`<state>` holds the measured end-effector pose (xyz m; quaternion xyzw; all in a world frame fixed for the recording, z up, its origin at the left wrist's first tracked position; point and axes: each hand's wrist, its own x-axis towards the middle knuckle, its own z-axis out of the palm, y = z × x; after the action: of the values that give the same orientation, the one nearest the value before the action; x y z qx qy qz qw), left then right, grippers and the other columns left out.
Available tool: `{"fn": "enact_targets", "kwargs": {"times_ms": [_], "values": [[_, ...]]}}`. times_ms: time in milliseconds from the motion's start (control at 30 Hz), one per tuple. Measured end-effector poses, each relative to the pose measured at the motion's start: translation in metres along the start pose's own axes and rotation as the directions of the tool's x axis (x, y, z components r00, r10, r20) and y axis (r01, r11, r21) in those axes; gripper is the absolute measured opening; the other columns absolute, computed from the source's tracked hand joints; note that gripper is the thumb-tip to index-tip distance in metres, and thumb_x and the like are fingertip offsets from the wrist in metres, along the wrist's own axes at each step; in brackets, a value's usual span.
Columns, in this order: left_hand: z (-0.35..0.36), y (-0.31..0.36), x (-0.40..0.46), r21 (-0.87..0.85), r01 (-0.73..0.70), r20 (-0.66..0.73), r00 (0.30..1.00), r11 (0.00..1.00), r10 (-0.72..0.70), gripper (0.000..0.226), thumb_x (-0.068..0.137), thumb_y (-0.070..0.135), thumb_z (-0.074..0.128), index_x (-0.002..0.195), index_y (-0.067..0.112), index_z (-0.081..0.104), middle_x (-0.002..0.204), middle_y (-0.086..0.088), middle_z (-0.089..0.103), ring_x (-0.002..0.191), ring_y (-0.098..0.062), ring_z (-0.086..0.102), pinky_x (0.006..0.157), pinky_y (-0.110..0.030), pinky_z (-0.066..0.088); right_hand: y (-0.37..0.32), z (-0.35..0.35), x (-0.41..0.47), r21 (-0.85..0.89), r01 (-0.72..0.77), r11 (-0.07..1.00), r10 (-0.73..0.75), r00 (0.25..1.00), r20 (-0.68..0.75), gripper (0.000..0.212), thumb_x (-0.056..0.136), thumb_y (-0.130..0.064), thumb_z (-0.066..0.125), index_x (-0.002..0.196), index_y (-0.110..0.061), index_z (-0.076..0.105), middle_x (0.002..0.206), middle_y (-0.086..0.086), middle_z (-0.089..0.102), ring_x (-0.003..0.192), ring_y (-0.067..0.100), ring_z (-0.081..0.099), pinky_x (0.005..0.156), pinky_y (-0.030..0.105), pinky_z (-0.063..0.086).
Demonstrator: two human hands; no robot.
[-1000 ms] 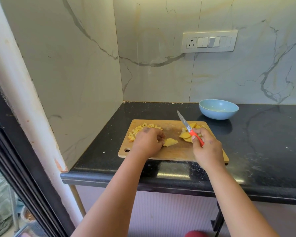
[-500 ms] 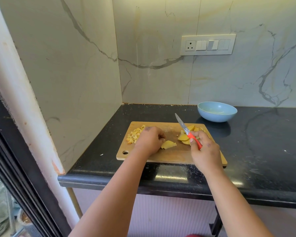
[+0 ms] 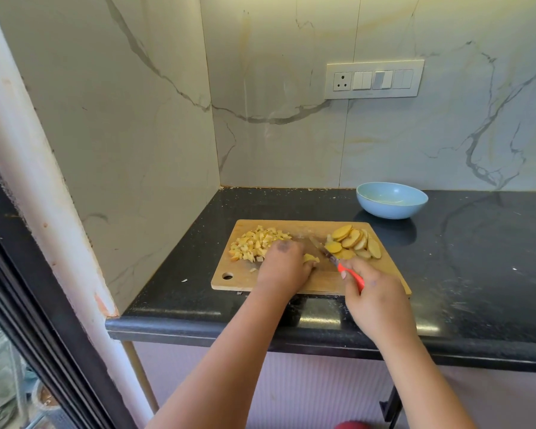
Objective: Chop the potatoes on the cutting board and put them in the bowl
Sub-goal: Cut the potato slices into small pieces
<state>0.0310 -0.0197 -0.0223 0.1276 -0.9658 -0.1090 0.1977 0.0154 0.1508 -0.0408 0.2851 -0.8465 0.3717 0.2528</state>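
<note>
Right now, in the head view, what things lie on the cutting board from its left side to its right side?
Hanging hole → diced potato pile → left hand holding a potato piece → knife in the right hand → potato slices.

Bright daylight, wide-angle edges bowed

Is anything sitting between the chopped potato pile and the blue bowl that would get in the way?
Yes. The diced potato pile lies at the board's far left, the bowl sits beyond its far right corner. Between them on the cutting board are the potato slices and the knife held by the right hand.
</note>
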Motion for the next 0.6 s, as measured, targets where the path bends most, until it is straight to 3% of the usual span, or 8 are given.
{"fn": "enact_targets", "kwargs": {"times_ms": [100,200,400,600], "values": [[0.001,-0.002,0.002,-0.048,0.000,0.006,1.000,0.999,0.000,0.025,0.099,0.029,0.053,0.110,0.010,0.065,0.108,-0.007,0.064,0.105,-0.025,0.056,0.084,-0.031,0.044,-0.006,-0.002,-0.010,-0.042,-0.045,0.998,0.046,0.999,0.020,0.016,0.092,-0.014,0.059,0.102,-0.020,0.070,0.063,-0.005,0.061,0.050,0.007,0.052,0.042,0.025,0.042],[-0.002,-0.007,0.005,-0.117,-0.046,0.032,0.998,0.992,0.050,0.028,0.098,0.025,0.057,0.119,0.010,0.067,0.117,-0.007,0.066,0.112,-0.024,0.056,0.096,-0.033,0.045,-0.012,-0.003,-0.012,-0.083,-0.098,0.992,0.104,0.992,0.071,0.015,0.095,-0.015,0.055,0.102,-0.020,0.067,0.069,-0.003,0.063,0.058,0.014,0.056,0.048,0.029,0.048],[-0.008,-0.019,0.009,-0.193,-0.146,0.095,0.981,0.970,0.166,0.029,0.096,0.026,0.061,0.120,0.012,0.069,0.116,-0.003,0.069,0.108,-0.019,0.060,0.094,-0.027,0.044,-0.026,-0.001,-0.014,-0.134,-0.112,0.985,0.132,0.980,0.149,0.011,0.097,-0.018,0.050,0.099,-0.020,0.060,0.066,-0.005,0.055,0.056,0.007,0.049,0.044,0.020,0.030],[-0.005,-0.023,0.007,-0.230,-0.169,0.088,0.977,0.958,0.193,0.027,0.096,0.020,0.059,0.120,0.012,0.069,0.121,-0.002,0.069,0.114,-0.017,0.059,0.097,-0.022,0.040,-0.040,0.005,-0.021,-0.203,-0.099,0.974,0.140,0.970,0.199,0.023,0.097,-0.013,0.047,0.115,-0.021,0.057,0.067,-0.006,0.055,0.058,0.012,0.053,0.044,0.020,0.032]]}}
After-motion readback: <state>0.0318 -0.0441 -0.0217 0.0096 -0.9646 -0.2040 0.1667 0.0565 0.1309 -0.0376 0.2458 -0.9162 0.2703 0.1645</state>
